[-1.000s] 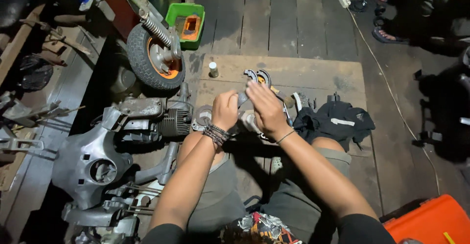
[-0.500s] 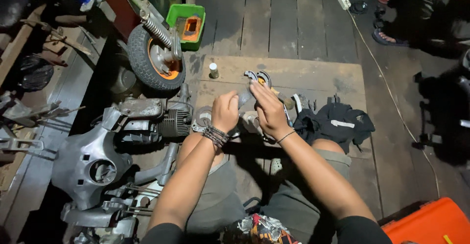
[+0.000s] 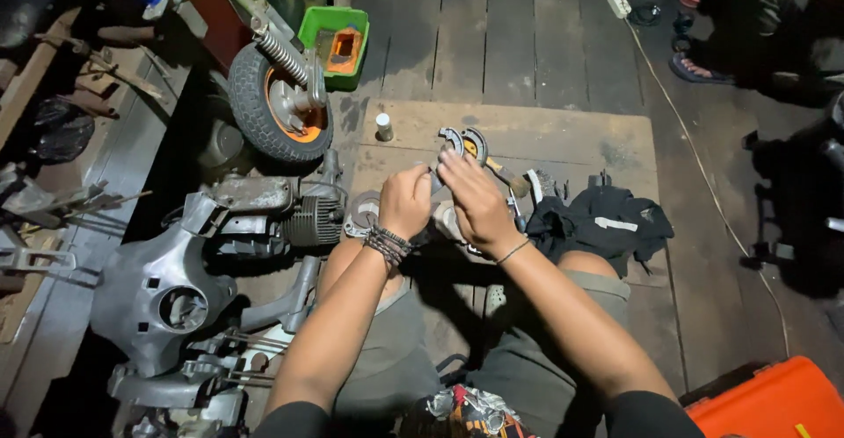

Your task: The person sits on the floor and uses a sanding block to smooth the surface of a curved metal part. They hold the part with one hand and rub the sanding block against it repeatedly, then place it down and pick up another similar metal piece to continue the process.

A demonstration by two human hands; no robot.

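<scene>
Grey metal, small and curved, sits between the 2 hands at the middle of the view: the left hand [image 3: 406, 200], with dark beaded bands at its wrist, is curled around the small metal part [image 3: 437, 183] from the left, and the right hand [image 3: 475, 202] closes its fingers over the same piece from the right, so both hands are pressed together on it above the wooden board [image 3: 563, 135]. Just beyond the fingertips lie 2 curved brake shoes [image 3: 464, 142] on that board, and a small white bottle [image 3: 384, 127] stands to their left. A black cloth [image 3: 607, 222] lies crumpled beside the right forearm. To the left, a small wheel with an orange hub [image 3: 280, 113] stands above a finned engine [image 3: 299, 218], near a green tray [image 3: 338, 47]. An orange case [image 3: 774, 403] fills the lower right corner.
</scene>
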